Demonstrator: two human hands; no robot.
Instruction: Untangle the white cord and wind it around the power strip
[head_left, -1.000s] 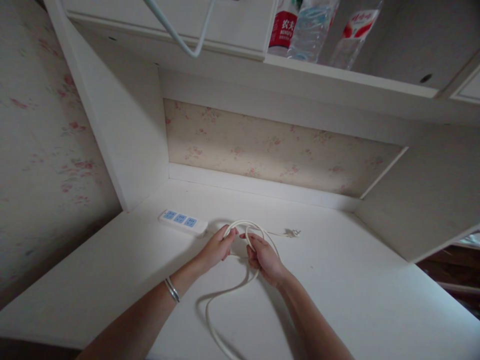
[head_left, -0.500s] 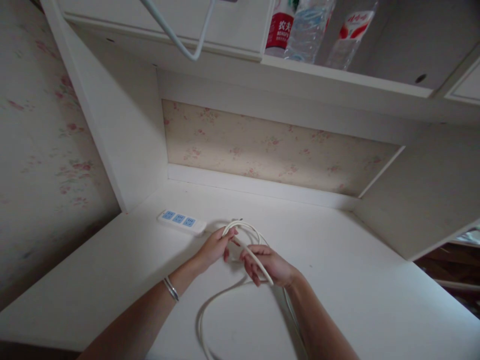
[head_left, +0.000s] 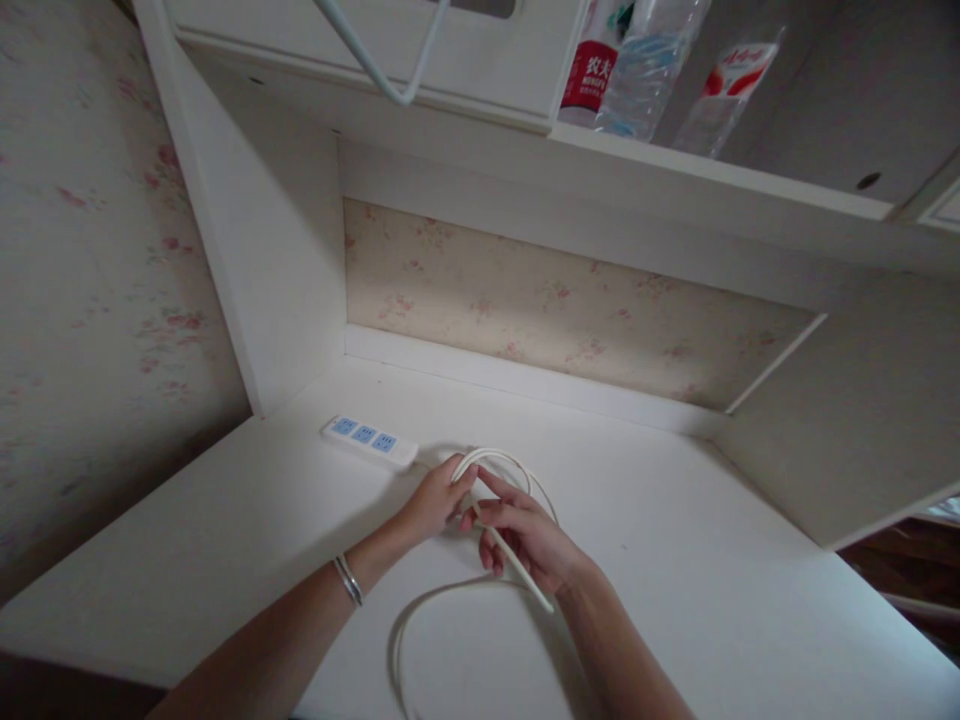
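A white cable (head_left: 504, 455) is bent into loops just above the desk, and a slack length of it curves down towards the front edge. My left hand (head_left: 442, 498) is closed around the gathered loops, thumb on top. Close beside it, my right hand (head_left: 525, 535) has its fingers bent around a strand that runs across the palm and sticks out below. Its index finger reaches up to the loops by my left thumb. The white power strip (head_left: 370, 443) with blue socket faces lies flat on the desk, left of my hands.
The white desk top (head_left: 675, 540) stretches out on both sides, with upright panels left and right. Above hangs a shelf (head_left: 720, 180) holding several plastic bottles, including a red-labelled bottle (head_left: 592, 75). A pale bent rod (head_left: 382, 75) juts out at the top.
My right hand has come closer to the left, its index finger now reaching the loops. The strand in it points lower. The whole view has shifted slightly.
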